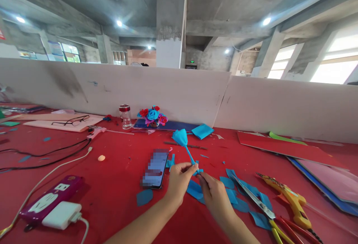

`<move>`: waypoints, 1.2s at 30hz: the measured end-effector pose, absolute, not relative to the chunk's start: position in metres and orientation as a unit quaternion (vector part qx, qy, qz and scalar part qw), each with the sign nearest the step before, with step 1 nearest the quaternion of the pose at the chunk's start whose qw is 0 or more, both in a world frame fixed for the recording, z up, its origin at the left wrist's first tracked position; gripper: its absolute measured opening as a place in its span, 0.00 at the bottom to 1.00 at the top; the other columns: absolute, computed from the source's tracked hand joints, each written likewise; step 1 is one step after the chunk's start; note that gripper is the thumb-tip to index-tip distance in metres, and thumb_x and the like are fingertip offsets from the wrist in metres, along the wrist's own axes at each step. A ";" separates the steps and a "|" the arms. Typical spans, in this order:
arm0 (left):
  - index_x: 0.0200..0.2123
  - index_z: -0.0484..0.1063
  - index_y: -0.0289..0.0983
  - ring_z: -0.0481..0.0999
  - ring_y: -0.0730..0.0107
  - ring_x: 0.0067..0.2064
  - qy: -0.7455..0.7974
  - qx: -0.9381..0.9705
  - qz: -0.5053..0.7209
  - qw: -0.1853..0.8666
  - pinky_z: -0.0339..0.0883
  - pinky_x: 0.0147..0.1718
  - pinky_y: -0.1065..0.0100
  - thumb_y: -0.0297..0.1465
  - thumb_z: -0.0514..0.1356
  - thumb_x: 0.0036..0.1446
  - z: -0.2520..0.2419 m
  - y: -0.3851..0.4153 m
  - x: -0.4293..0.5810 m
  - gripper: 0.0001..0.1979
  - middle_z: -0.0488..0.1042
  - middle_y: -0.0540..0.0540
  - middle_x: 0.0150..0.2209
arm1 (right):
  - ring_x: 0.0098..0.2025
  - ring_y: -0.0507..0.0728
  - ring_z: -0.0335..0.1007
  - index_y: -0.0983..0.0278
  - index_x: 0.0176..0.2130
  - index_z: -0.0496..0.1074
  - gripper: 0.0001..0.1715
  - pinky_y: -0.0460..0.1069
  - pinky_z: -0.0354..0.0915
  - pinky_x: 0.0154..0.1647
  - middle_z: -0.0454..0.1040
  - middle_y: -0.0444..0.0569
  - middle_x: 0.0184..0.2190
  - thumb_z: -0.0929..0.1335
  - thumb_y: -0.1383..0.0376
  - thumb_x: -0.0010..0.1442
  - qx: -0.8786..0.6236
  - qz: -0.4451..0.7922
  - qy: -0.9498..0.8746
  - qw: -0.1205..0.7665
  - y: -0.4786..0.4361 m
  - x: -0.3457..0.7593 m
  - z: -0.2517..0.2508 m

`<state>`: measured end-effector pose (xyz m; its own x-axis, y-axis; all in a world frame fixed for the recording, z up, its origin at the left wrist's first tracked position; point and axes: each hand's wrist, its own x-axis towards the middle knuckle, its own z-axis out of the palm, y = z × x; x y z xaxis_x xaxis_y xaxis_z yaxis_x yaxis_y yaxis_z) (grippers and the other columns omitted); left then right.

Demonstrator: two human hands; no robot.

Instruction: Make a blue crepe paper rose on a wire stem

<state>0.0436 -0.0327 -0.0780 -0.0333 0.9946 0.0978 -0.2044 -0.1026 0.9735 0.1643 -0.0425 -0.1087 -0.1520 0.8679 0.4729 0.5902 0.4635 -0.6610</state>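
A blue paper flower (180, 137) on a thin blue stem (191, 158) is held up over the red table (117, 184). My left hand (179, 181) pinches the lower stem with thumb and fingers closed. My right hand (214, 193) is closed too, its fingertips meeting the stem's bottom end next to the left hand. Several cut blue paper petals (195, 190) lie on the table under and to the right of my hands.
A phone (155, 168) lies left of my hands. Scissors (256, 199) and a yellow glue gun (291, 200) lie at right. A power strip with charger (53, 205) sits front left. A small paper bouquet (152, 116), a jar (125, 116), glasses (71, 121) and paper sheets (282, 149) line the white partition.
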 end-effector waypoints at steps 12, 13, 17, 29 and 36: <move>0.25 0.76 0.33 0.70 0.69 0.30 0.328 0.501 0.543 0.589 0.61 0.34 0.70 0.34 0.61 0.45 -0.065 -0.037 0.038 0.09 0.74 0.47 0.24 | 0.16 0.45 0.36 0.66 0.21 0.66 0.11 0.41 0.44 0.17 0.47 0.34 0.11 0.71 0.63 0.43 -0.229 0.846 -0.251 0.410 -0.046 0.164 -0.095; 0.25 0.76 0.33 0.70 0.70 0.29 0.322 0.505 0.536 0.595 0.61 0.33 0.70 0.33 0.61 0.45 -0.065 -0.037 0.037 0.08 0.74 0.47 0.24 | 0.16 0.45 0.37 0.66 0.21 0.66 0.11 0.41 0.44 0.16 0.48 0.34 0.11 0.71 0.64 0.43 -0.222 0.848 -0.247 0.412 -0.047 0.163 -0.095; 0.25 0.76 0.33 0.72 0.67 0.31 0.323 0.496 0.531 0.607 0.62 0.35 0.68 0.35 0.61 0.45 -0.064 -0.035 0.036 0.10 0.75 0.45 0.25 | 0.16 0.44 0.36 0.67 0.21 0.67 0.10 0.40 0.44 0.16 0.47 0.34 0.11 0.71 0.64 0.45 -0.212 0.837 -0.240 0.443 -0.049 0.160 -0.096; 0.38 0.75 0.34 0.74 0.66 0.34 0.305 0.431 0.568 0.631 0.65 0.38 0.65 0.37 0.63 0.44 -0.065 -0.028 0.031 0.17 0.76 0.42 0.29 | 0.17 0.45 0.37 0.66 0.21 0.64 0.14 0.41 0.44 0.18 0.47 0.34 0.12 0.71 0.60 0.44 -0.261 0.795 -0.298 0.460 -0.050 0.155 -0.095; 0.26 0.76 0.33 0.72 0.69 0.31 0.368 0.369 0.634 0.571 0.67 0.32 0.70 0.36 0.66 0.39 -0.067 -0.018 0.024 0.11 0.74 0.46 0.26 | 0.16 0.47 0.48 0.65 0.19 0.64 0.23 0.44 0.48 0.18 0.55 0.39 0.12 0.62 0.52 0.54 -0.454 0.469 -0.580 0.487 -0.048 0.155 -0.095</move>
<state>0.0238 -0.0176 -0.0669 -0.0750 0.9961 0.0473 -0.4527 -0.0763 0.8884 0.1551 -0.0478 -0.0954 -0.1123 0.9839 0.1391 0.0701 0.1475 -0.9866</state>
